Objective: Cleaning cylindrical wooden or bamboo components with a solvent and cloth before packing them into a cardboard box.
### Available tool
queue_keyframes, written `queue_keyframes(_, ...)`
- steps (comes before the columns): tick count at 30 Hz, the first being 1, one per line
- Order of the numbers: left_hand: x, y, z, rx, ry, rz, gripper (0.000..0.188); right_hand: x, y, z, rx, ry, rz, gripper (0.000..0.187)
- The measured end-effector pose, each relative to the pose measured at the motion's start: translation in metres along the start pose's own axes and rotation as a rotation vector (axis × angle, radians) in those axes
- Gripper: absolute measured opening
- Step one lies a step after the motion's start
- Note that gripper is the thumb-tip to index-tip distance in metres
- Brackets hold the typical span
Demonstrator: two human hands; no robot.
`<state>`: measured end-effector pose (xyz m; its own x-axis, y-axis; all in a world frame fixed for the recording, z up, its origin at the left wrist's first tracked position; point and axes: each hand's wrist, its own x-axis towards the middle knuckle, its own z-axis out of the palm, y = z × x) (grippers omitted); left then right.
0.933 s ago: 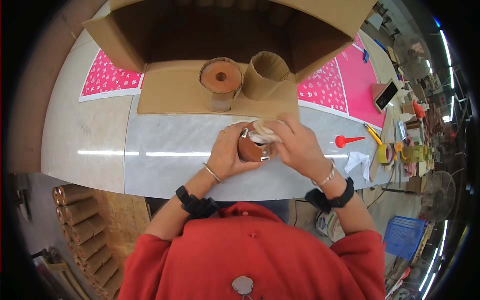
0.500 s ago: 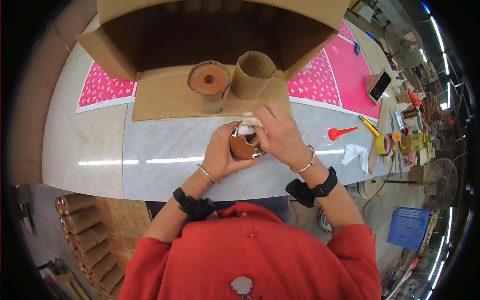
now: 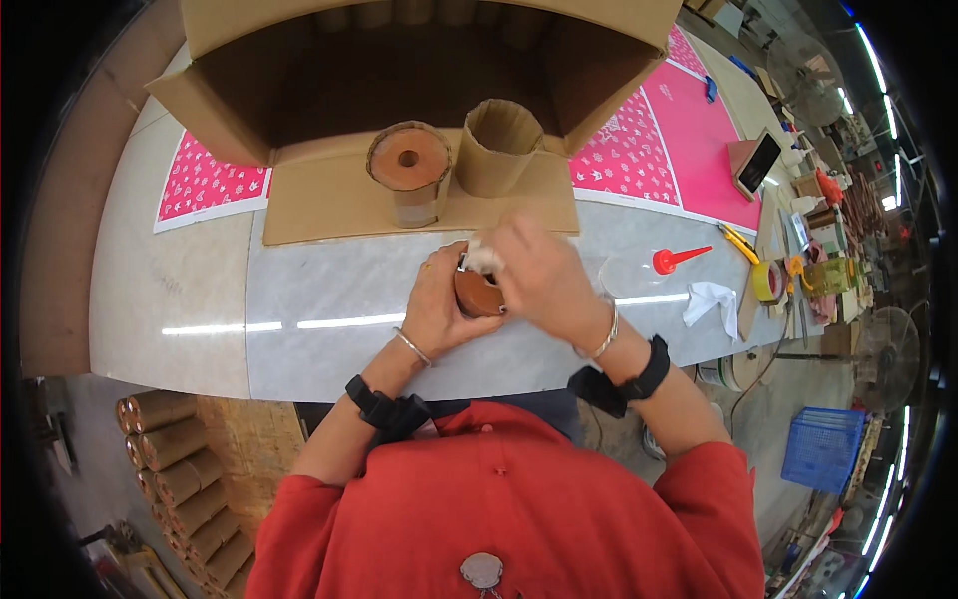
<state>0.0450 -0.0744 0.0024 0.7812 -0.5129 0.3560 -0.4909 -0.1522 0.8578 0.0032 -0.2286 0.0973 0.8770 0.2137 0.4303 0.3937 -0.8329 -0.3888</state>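
Note:
My left hand point(image 3: 435, 299) is wrapped round the side of a reddish-brown cylinder point(image 3: 481, 297) with a hole in its top. Shiny metal-like bits show at the cylinder's rim. In my right hand point(image 3: 547, 278), blurred by motion, a wad of white cloth point(image 3: 483, 260) is pinched against the top of the cylinder. That hand hides the cylinder's right side. Just beyond, on a cardboard flap point(image 3: 324, 205), stand a similar brown cylinder point(image 3: 424, 172) in a corrugated cardboard wrap and a hollow cardboard sleeve point(image 3: 496, 165).
A large open cardboard box point(image 3: 215, 90) stands at the far side of the grey table point(image 3: 339, 359). Pink printed sheets point(image 3: 629, 160) lie under it. To the right are a red nozzle cap point(image 3: 667, 262), a white cloth point(image 3: 711, 304), yellow tape point(image 3: 766, 283) and a phone point(image 3: 756, 165).
My right hand has shifted left over the cylinder with the cloth, hiding more of the cylinder's top. My left hand keeps its grip.

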Motion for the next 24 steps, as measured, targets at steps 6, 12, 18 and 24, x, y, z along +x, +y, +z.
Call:
queue_keyframes(6,0.002,0.005,-0.002,0.053,-0.011,0.079,0.081,-0.039,-0.016,-0.025,0.014,-0.068,-0.092,0.03)
queue_keyframes(12,0.002,0.0,0.002,0.023,0.02,0.072,0.076,0.002,0.008,0.004,-0.009,0.0,0.025,0.034)
queue_keyframes(18,-0.003,-0.007,0.0,0.033,-0.02,0.002,0.076,-0.032,-0.036,-0.01,0.082,-0.172,-0.144,0.033)
queue_keyframes(24,0.0,0.006,-0.003,0.039,0.008,0.019,0.085,-0.015,-0.005,-0.016,-0.045,-0.043,0.026,0.033)
